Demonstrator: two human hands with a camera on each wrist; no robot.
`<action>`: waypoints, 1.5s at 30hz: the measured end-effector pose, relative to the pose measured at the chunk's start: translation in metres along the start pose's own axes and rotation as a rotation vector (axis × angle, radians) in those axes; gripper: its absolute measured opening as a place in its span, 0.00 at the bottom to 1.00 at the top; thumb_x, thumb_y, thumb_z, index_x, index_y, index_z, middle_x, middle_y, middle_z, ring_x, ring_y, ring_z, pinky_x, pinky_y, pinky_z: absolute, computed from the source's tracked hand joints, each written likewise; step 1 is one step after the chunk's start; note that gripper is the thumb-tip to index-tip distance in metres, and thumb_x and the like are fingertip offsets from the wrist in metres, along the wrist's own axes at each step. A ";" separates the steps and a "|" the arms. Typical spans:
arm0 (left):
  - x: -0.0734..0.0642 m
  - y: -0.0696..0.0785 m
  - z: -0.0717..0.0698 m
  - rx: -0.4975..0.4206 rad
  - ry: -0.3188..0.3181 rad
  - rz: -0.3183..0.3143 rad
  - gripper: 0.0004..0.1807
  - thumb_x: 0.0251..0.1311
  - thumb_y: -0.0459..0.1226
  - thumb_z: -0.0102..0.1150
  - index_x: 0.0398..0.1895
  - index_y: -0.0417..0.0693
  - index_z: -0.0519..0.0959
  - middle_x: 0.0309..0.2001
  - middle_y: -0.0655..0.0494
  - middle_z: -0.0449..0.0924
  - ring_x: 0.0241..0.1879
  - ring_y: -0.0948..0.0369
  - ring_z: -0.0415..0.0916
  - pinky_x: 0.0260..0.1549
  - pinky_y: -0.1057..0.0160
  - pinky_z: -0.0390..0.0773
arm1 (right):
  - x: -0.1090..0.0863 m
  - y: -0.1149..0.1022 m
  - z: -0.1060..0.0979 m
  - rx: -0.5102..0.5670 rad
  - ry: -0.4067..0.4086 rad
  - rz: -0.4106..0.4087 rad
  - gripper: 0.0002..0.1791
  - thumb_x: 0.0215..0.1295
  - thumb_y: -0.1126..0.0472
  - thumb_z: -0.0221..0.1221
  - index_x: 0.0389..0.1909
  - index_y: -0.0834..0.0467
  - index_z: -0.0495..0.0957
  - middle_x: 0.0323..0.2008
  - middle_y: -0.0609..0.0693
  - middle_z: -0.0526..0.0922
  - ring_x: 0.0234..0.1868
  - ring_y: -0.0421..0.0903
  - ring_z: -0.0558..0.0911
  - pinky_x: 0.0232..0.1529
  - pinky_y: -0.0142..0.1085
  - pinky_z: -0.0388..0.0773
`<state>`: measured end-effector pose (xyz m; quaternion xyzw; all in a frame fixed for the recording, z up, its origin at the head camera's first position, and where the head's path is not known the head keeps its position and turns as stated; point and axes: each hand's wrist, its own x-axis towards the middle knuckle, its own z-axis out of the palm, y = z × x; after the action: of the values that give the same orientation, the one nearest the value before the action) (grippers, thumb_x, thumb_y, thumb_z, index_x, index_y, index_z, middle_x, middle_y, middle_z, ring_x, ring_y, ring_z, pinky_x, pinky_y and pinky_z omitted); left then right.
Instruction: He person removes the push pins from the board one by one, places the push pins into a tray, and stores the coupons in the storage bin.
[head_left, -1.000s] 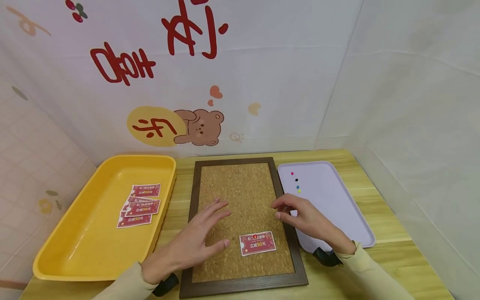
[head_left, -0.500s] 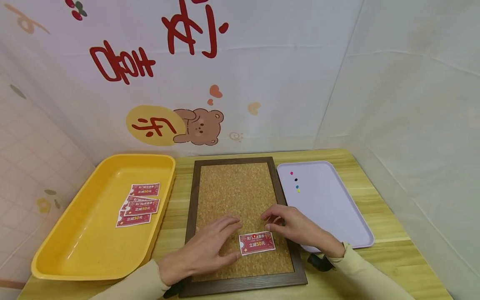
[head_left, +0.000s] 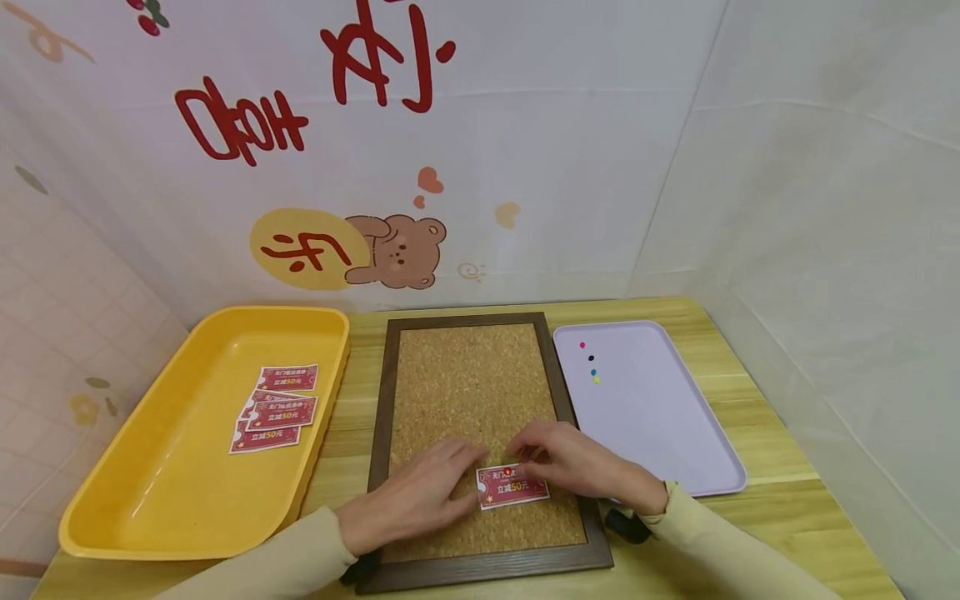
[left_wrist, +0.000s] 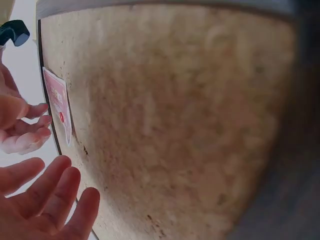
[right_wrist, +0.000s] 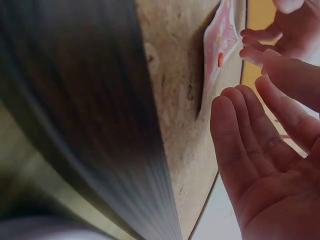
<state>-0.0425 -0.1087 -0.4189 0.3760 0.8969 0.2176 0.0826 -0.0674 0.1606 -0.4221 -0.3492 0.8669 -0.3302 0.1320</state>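
A red-and-white paper coupon point(head_left: 513, 495) lies on the lower part of a cork board point(head_left: 472, 375) with a dark wood frame. A small red pushpin point(head_left: 507, 472) stands in its upper edge, and the right wrist view shows the same pin point(right_wrist: 220, 60) side-on. My right hand point(head_left: 581, 460) hovers over the coupon's top right corner, fingers loosely bent and holding nothing; its fingers point(right_wrist: 225, 125) are apart from the pin. At the coupon's left edge is my left hand point(head_left: 420, 496), its fingers point(left_wrist: 65, 195) relaxed and spread over the cork.
A yellow tray point(head_left: 172, 467) on the left holds several similar coupons point(head_left: 281, 414) in an overlapping pile. To the right lies a lilac tray point(head_left: 660, 408) with several coloured pins point(head_left: 592, 358) in a row. A printed cloth point(head_left: 540, 150) stands behind the wooden table point(head_left: 780, 467).
Both hands have moved in toward the coupon, the left one rightward and the right one leftward and down. The coupon and its red pin have stayed in place on the cork.
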 end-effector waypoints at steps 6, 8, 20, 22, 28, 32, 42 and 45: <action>0.009 -0.002 -0.001 -0.055 -0.027 -0.034 0.24 0.66 0.43 0.69 0.61 0.42 0.80 0.52 0.54 0.81 0.52 0.58 0.77 0.51 0.54 0.80 | 0.006 -0.001 0.002 -0.064 -0.047 0.011 0.09 0.69 0.60 0.67 0.48 0.52 0.86 0.45 0.40 0.84 0.48 0.35 0.80 0.52 0.37 0.79; 0.012 -0.004 -0.001 -0.084 -0.043 -0.040 0.22 0.64 0.42 0.71 0.58 0.43 0.82 0.50 0.55 0.81 0.50 0.59 0.77 0.49 0.56 0.80 | 0.009 -0.001 0.002 -0.072 -0.067 0.022 0.08 0.69 0.60 0.68 0.47 0.51 0.87 0.44 0.39 0.84 0.47 0.34 0.79 0.51 0.37 0.78; 0.020 -0.009 0.001 -0.152 -0.076 -0.101 0.14 0.59 0.41 0.75 0.45 0.48 0.86 0.41 0.61 0.76 0.37 0.67 0.67 0.35 0.66 0.70 | 0.021 0.002 0.004 -0.057 -0.135 0.050 0.03 0.68 0.61 0.68 0.39 0.50 0.87 0.37 0.37 0.80 0.36 0.32 0.75 0.42 0.33 0.74; 0.021 -0.008 0.002 -0.144 -0.075 -0.102 0.13 0.59 0.41 0.75 0.44 0.49 0.85 0.40 0.62 0.75 0.37 0.67 0.66 0.35 0.66 0.70 | 0.023 0.002 0.004 -0.065 -0.143 0.053 0.02 0.68 0.61 0.68 0.39 0.50 0.87 0.37 0.36 0.80 0.36 0.32 0.75 0.42 0.33 0.74; 0.025 -0.006 0.003 -0.207 -0.051 -0.095 0.08 0.59 0.36 0.74 0.40 0.49 0.84 0.36 0.64 0.76 0.36 0.68 0.68 0.37 0.66 0.71 | 0.025 0.002 0.004 -0.097 -0.149 0.052 0.03 0.67 0.61 0.69 0.36 0.49 0.86 0.35 0.35 0.79 0.35 0.32 0.74 0.42 0.33 0.73; 0.028 -0.007 0.005 -0.312 -0.042 -0.102 0.08 0.58 0.31 0.72 0.39 0.47 0.83 0.31 0.64 0.78 0.33 0.68 0.72 0.34 0.67 0.72 | 0.027 0.002 0.004 -0.108 -0.150 0.044 0.04 0.66 0.62 0.69 0.34 0.49 0.85 0.33 0.34 0.78 0.34 0.32 0.73 0.41 0.32 0.72; 0.030 -0.013 0.006 -0.491 -0.078 -0.122 0.06 0.63 0.28 0.68 0.36 0.48 0.86 0.31 0.63 0.82 0.30 0.71 0.75 0.31 0.69 0.76 | 0.029 0.003 0.003 -0.079 -0.162 0.047 0.04 0.66 0.65 0.68 0.33 0.52 0.85 0.30 0.35 0.77 0.31 0.31 0.73 0.35 0.29 0.72; 0.030 -0.014 0.006 -0.508 -0.080 -0.128 0.06 0.63 0.28 0.67 0.34 0.48 0.87 0.32 0.64 0.83 0.30 0.71 0.76 0.32 0.69 0.76 | 0.030 0.004 0.005 -0.075 -0.158 0.055 0.06 0.64 0.65 0.69 0.32 0.51 0.84 0.30 0.34 0.77 0.31 0.30 0.73 0.36 0.29 0.72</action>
<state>-0.0709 -0.0942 -0.4299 0.2943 0.8314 0.4150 0.2234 -0.0888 0.1401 -0.4282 -0.3550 0.8748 -0.2653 0.1957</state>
